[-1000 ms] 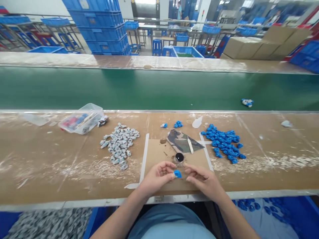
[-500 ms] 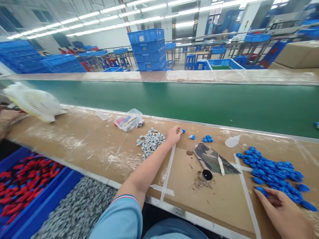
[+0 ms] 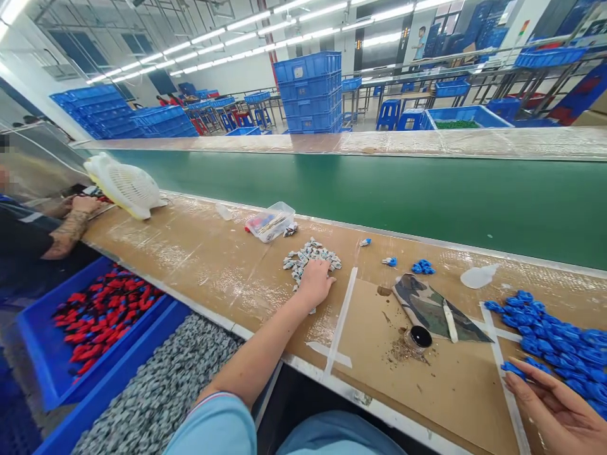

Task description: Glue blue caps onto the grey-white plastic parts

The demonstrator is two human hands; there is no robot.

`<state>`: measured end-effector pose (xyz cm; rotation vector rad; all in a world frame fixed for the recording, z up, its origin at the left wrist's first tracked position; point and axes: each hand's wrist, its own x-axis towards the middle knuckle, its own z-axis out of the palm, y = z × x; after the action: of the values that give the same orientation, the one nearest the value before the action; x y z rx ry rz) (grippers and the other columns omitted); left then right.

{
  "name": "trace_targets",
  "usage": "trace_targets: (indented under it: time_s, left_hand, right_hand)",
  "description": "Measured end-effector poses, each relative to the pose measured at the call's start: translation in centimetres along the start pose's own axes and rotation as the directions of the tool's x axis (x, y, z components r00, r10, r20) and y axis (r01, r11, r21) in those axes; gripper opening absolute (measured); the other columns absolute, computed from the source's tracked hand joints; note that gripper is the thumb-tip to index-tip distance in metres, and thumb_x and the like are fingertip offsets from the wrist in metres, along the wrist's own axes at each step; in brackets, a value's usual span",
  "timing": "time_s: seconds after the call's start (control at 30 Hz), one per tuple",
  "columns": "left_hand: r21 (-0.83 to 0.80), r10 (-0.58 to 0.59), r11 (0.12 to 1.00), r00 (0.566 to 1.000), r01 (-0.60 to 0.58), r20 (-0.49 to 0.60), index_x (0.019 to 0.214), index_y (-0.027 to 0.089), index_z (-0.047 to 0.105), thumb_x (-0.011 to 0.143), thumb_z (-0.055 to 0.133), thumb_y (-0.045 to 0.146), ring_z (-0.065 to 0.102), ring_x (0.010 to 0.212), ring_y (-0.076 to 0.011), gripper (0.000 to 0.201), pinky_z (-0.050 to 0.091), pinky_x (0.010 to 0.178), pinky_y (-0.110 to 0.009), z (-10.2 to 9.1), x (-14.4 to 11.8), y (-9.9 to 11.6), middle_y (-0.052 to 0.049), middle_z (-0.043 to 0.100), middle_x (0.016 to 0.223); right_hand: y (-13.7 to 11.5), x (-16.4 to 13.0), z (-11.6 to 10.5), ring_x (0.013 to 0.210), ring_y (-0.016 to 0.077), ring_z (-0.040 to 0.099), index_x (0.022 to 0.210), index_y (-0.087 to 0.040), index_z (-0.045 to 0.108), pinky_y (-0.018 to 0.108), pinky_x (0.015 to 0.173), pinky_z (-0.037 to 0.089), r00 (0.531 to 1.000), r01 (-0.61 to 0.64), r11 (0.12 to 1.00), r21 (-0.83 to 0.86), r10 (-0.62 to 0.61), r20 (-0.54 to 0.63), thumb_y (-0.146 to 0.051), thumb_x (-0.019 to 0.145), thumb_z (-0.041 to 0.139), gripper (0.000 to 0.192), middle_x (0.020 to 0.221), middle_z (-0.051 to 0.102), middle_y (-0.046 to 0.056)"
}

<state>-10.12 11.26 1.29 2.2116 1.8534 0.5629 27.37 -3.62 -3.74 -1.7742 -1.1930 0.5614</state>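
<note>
My left hand (image 3: 316, 284) reaches over a pile of small grey plastic pieces (image 3: 310, 249). Its thumb stands apart from the fingers, and the fingertips are partly hidden at the pile; nothing shows in its grasp. Between thumb and fingers, my right hand (image 3: 554, 398) pinches a small blue plastic piece (image 3: 513, 370), beside a large heap of blue pieces (image 3: 550, 335). Two blue-and-grey assembled pieces lie singly past the left hand, one the far piece (image 3: 365, 242), the other the nearer piece (image 3: 389, 261). A small cluster of blue pieces (image 3: 423, 266) sits to their right.
A black-topped small pot (image 3: 420, 337), camouflage cloth (image 3: 417, 303) and white pen-like tool (image 3: 449, 321) lie on cardboard. Beyond runs a green conveyor belt (image 3: 246, 174). Bins hold red-black parts (image 3: 102, 316) and grey parts (image 3: 161, 379). A co-worker's arm (image 3: 71, 230) is at left.
My left hand has let go of a blue-and-grey piece, leaving it on the table, and moved back to the grey pile. My right hand still pinches a blue piece. The view has turned left.
</note>
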Motion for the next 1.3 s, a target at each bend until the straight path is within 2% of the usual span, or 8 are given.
trace_targets:
  time_s: [0.23, 0.47, 0.6, 0.7, 0.83, 1.0, 1.13, 1.3]
  left_hand:
    - [0.052, 0.053, 0.997, 0.998, -0.052, -0.021, 0.079, 0.016, 0.059, 0.081, 0.047, 0.005, 0.051, 0.095, -0.0257, 0.016, 0.039, 0.088, -0.04, 1.3, 2.3, 1.3, -0.012, 0.06, 0.091]
    - [-0.243, 0.083, 0.966, 0.996, -0.084, -0.015, 0.095, 0.017, 0.056, 0.086, 0.042, 0.011, 0.056, 0.09, -0.022, 0.017, 0.043, 0.084, -0.036, 1.3, -0.1, 2.7, -0.008, 0.062, 0.089]
    - [-0.843, -0.012, 0.468, 0.956, 0.264, 0.292, 0.096, 0.018, 0.055, 0.085, 0.051, 0.03, 0.06, 0.071, -0.0143, 0.017, 0.048, 0.072, -0.029, 2.0, -3.8, 5.1, -0.002, 0.062, 0.08]
    - [-0.851, 0.037, 0.052, 0.851, 0.522, 0.524, 0.09, 0.016, 0.058, 0.07, 0.07, 0.042, 0.059, 0.064, -0.0105, 0.035, 0.047, 0.065, -0.025, 2.6, -6.0, 6.8, -0.002, 0.063, 0.08]
    - [-0.744, 0.145, -0.161, 0.761, 0.649, 0.632, 0.095, 0.016, 0.06, 0.063, 0.077, 0.041, 0.057, 0.056, -0.0078, 0.044, 0.043, 0.056, -0.021, 2.9, -7.5, 8.1, -0.002, 0.064, 0.074]
    - [-0.706, 0.188, -0.207, 0.736, 0.677, 0.65, 0.087, 0.013, 0.063, 0.06, 0.079, 0.043, 0.057, 0.06, -0.0079, 0.043, 0.044, 0.06, -0.022, 2.7, -8.0, 8.8, -0.004, 0.065, 0.077]
    - [-0.786, 0.1, -0.092, 0.791, 0.611, 0.603, 0.087, 0.015, 0.064, 0.051, 0.085, 0.034, 0.054, 0.059, -0.007, 0.046, 0.045, 0.06, -0.021, 2.9, -8.2, 9.2, 0.002, 0.06, 0.072]
    - [-0.84, 0.046, 0.062, 0.839, 0.539, 0.542, 0.088, 0.016, 0.065, 0.061, 0.078, 0.036, 0.056, 0.064, -0.0103, 0.036, 0.048, 0.064, -0.024, 4.2, -8.8, 9.3, 0.001, 0.06, 0.07]
  right_hand:
    - [-4.5, -1.1, 1.6, 0.072, 0.0257, 0.07, 0.091, -0.023, 0.068, 0.034, 0.063, 0.061, 0.992, -0.109, 0.978, 0.178, 0.094, 0.088, -0.056, 0.058, 0.071, 0.047, 0.085, 0.073, 0.007]
    - [-6.8, -1.1, 2.9, 0.076, 0.021, 0.068, 0.095, -0.021, 0.069, 0.033, 0.068, 0.059, 0.956, 0.187, 0.973, 0.136, -0.212, 0.202, -0.047, 0.076, 0.063, 0.033, 0.086, 0.072, 0.007]
    - [-8.5, -0.6, 3.7, 0.079, 0.0194, 0.067, 0.1, -0.025, 0.068, 0.033, 0.071, 0.056, 0.875, 0.448, 0.888, -0.098, -0.414, 0.252, -0.036, 0.085, 0.055, 0.023, 0.091, 0.071, 0.005]
    - [-9.1, -0.2, 4.1, 0.074, 0.0199, 0.066, 0.099, -0.026, 0.068, 0.035, 0.07, 0.054, 0.829, 0.537, 0.82, -0.196, -0.47, 0.303, -0.035, 0.086, 0.052, 0.022, 0.088, 0.072, 0.005]
    - [-9.4, 0.2, 4.2, 0.078, 0.0211, 0.065, 0.097, -0.026, 0.069, 0.035, 0.069, 0.053, 0.778, 0.605, 0.765, -0.22, -0.51, 0.367, -0.033, 0.088, 0.049, 0.023, 0.086, 0.072, 0.005]
    - [-9.4, 0.3, 4.5, 0.074, 0.0206, 0.065, 0.096, -0.025, 0.07, 0.035, 0.069, 0.052, 0.82, 0.543, 0.815, -0.203, -0.461, 0.339, -0.037, 0.085, 0.052, 0.024, 0.083, 0.072, 0.005]
    - [-8.8, 0.2, 4.8, 0.065, 0.0187, 0.065, 0.098, -0.021, 0.07, 0.031, 0.059, 0.053, 0.934, 0.266, 0.959, -0.102, -0.23, 0.272, -0.048, 0.08, 0.057, 0.036, 0.08, 0.072, 0.006]
    - [-8.7, 0.2, 4.9, 0.072, 0.0209, 0.068, 0.094, -0.018, 0.071, 0.032, 0.063, 0.056, 0.951, 0.037, 0.995, 0.095, -0.064, 0.304, -0.056, 0.073, 0.062, 0.044, 0.086, 0.074, 0.009]
